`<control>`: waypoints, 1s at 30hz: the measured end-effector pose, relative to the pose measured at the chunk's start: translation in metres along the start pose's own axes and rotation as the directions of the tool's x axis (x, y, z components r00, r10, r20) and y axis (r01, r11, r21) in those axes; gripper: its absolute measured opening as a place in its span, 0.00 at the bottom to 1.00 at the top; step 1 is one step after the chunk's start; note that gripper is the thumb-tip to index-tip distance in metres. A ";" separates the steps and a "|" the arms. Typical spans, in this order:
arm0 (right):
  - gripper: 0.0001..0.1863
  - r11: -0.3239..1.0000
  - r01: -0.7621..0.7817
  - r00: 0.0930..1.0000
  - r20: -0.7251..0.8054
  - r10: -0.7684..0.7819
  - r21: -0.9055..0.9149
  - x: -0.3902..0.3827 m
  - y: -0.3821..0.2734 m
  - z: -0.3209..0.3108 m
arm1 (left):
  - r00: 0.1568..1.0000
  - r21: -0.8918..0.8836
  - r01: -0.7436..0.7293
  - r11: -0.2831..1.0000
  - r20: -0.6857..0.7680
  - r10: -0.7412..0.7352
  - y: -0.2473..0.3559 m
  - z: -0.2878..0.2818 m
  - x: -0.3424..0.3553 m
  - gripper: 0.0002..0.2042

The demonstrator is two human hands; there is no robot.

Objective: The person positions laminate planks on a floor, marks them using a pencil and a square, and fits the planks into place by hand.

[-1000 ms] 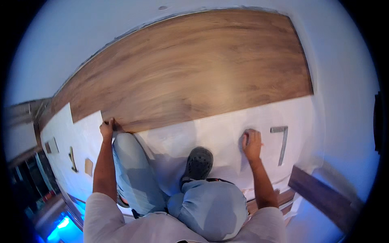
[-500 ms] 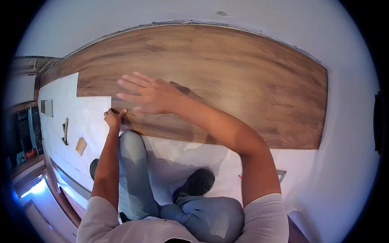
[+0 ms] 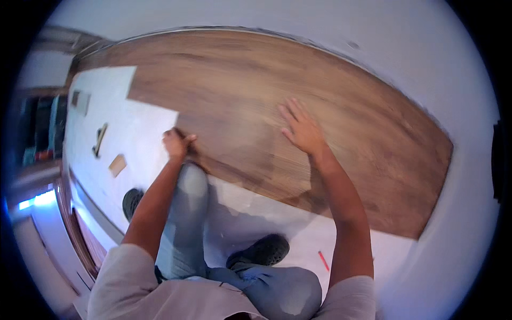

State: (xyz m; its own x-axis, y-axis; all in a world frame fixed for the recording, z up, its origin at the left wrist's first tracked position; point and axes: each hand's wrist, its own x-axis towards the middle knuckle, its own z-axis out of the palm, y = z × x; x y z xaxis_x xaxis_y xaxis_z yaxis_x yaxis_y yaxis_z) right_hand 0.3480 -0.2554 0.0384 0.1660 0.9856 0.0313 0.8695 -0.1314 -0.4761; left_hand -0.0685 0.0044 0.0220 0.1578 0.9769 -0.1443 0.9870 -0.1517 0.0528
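Brown wood-look floor planks (image 3: 240, 80) cover the far part of the floor, with stepped ends on the left over white underlay (image 3: 152, 120). At the left end of the nearest plank is my left hand (image 3: 177, 144), its fingers curled around the end and the thumb on the plank side. Just what its fingertips press on is hidden. My right hand (image 3: 305, 128) is spread palm down over the planks, right of the middle, holding nothing. Whether its palm touches the surface is hard to tell.
On the underlay at left lie a hammer-like tool (image 3: 100, 140), a tan offcut (image 3: 117, 166) and a grey block (image 3: 81, 102). A red pencil-like stick (image 3: 324, 261) lies near my right forearm. A white wall (image 3: 373, 53) bounds the planks. My dark shoe (image 3: 261, 250) rests on the underlay.
My right hand has swung from near the left hand out to the right over the planks. My left hand stays at the plank's end, while the whole view has turned somewhat.
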 end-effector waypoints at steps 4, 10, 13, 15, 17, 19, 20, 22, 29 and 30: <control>0.34 0.990 -0.121 0.980 -0.149 0.131 0.073 -0.063 -0.007 -0.001 | 1.000 0.008 0.024 1.000 -0.001 -0.024 0.046 0.008 -0.014 0.45; 0.23 0.742 -0.525 0.598 -0.440 0.670 0.417 -0.330 -0.064 0.011 | 0.996 -0.106 0.078 0.991 0.043 -0.073 0.034 -0.044 -0.016 0.44; 0.22 0.439 -0.871 0.200 -0.659 0.725 0.219 -0.507 -0.136 0.009 | 0.995 -0.081 0.010 0.997 0.099 -0.002 0.079 -0.029 -0.012 0.46; 0.21 0.265 -0.947 0.180 -0.385 0.905 0.182 -0.569 -0.187 0.015 | 0.975 0.274 -0.167 0.947 0.185 0.119 0.066 0.030 -0.006 0.44; 0.21 0.119 -0.985 0.111 -0.073 0.991 0.125 -0.581 -0.239 0.008 | 0.957 0.345 -0.210 0.915 0.263 0.121 0.010 0.068 0.010 0.42; 0.29 0.446 -0.895 0.433 -0.196 0.880 0.026 -0.587 -0.247 0.045 | 0.956 0.329 -0.204 0.922 0.269 0.116 -0.044 0.075 0.038 0.42; 0.30 0.478 -0.871 0.440 -0.252 0.862 0.112 -0.569 -0.244 0.054 | 0.978 0.194 -0.172 0.966 0.149 0.144 -0.065 0.058 0.065 0.48; 0.28 0.509 -0.861 0.474 -0.356 0.806 0.007 -0.571 -0.238 0.065 | 0.941 0.072 -0.301 0.951 0.187 0.283 -0.050 0.039 0.083 0.51; 0.21 0.526 -0.850 0.506 -0.300 0.808 -0.018 -0.534 -0.222 0.056 | 0.810 -0.321 -0.309 0.895 0.406 0.425 -0.080 -0.007 0.036 0.32; 0.20 0.529 -0.849 0.512 -0.271 0.815 -0.014 -0.524 -0.212 0.054 | 0.823 -0.303 -0.330 0.894 0.372 0.430 -0.090 -0.015 0.044 0.32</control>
State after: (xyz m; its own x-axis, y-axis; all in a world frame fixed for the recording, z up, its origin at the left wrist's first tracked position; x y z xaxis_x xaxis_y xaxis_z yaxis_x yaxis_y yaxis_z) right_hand 0.0520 -0.7388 0.0757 0.9197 0.3692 -0.1336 0.3257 -0.9074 -0.2656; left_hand -0.1510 0.0635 0.0254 0.5649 0.6824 -0.4640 0.8215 -0.4123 0.3938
